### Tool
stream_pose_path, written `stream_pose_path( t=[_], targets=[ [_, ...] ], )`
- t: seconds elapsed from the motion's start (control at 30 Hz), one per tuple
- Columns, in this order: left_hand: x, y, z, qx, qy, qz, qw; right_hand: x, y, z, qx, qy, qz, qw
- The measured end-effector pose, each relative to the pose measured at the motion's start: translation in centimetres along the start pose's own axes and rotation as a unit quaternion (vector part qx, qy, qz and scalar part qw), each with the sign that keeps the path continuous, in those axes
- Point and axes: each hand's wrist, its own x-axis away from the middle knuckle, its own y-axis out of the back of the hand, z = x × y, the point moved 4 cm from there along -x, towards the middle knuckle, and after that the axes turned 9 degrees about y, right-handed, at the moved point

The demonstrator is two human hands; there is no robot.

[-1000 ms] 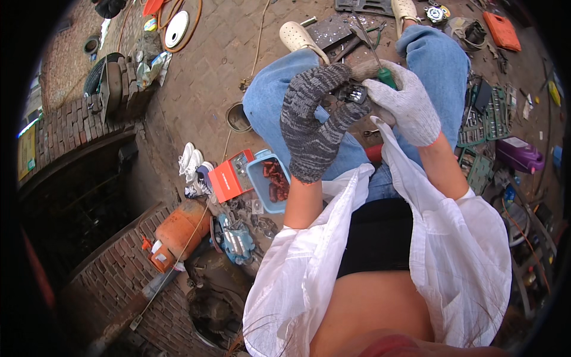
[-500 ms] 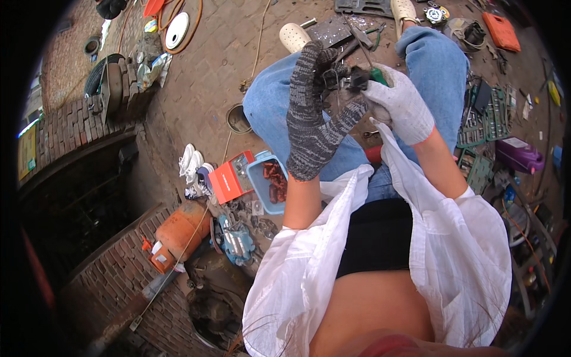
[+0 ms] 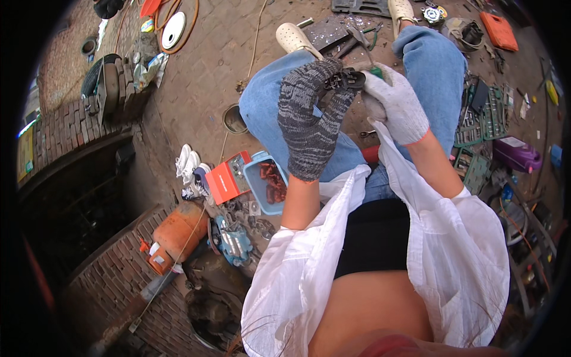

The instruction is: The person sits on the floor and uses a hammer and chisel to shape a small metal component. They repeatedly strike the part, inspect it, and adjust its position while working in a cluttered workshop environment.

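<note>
My left hand [image 3: 309, 119], in a dark grey speckled knit glove, is closed on a small black part [image 3: 345, 80] held up between my jeans-covered knees. My right hand [image 3: 398, 104], in a whitish knit glove, grips a screwdriver with a green handle [image 3: 376, 72]; its shaft points up and away from me. The fingers of my right hand are beside the black part, partly hidden behind it and the thumb. Loose tools, including a hammer [image 3: 360, 39], lie on a dark plate [image 3: 324, 34] beyond my hands.
Open green socket cases [image 3: 482, 119] and a purple jug [image 3: 516, 153] are at the right. A blue tub [image 3: 259, 193] of reddish parts, a red box [image 3: 225, 185], shoes [image 3: 189, 162] and an orange cylinder [image 3: 178, 232] are at the left, beside a dark brick-edged opening [image 3: 89, 202].
Since half a second ago, my left hand's fingers have bent down around the black part, which has shifted and turned. My right hand keeps the screwdriver, moving only slightly.
</note>
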Motion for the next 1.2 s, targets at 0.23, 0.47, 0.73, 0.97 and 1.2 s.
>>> stream_pose_path(
  t=[0.23, 0.47, 0.73, 0.97, 1.2],
  targets=[
    [-0.1, 0.1, 0.1, -0.059, -0.016, -0.021, 0.998, 0.3, 0.1, 0.4, 0.001, -0.026, -0.015, 1.0],
    [-0.2, -0.4, 0.5, -0.093, -0.025, 0.016, 0.995, -0.2, 1.0, 0.1, 0.194, 0.108, -0.017, 0.975],
    [-0.7, -2.3, 3.2, 0.04, 0.12, 0.056, 0.99, -1.7, 2.6, -2.5, 0.165, 0.018, -0.057, 0.985],
    [-2.7, -4.8, 14.7, 0.131, 0.265, -0.015, 0.955, -5.2, 9.9, -11.3, 0.048, -0.071, -0.254, 0.963],
    [-4.2, -8.7, 24.1, 0.104, 0.336, -0.046, 0.935, -10.4, 18.7, -26.8, 0.367, -0.195, -0.262, 0.871]
  ],
)
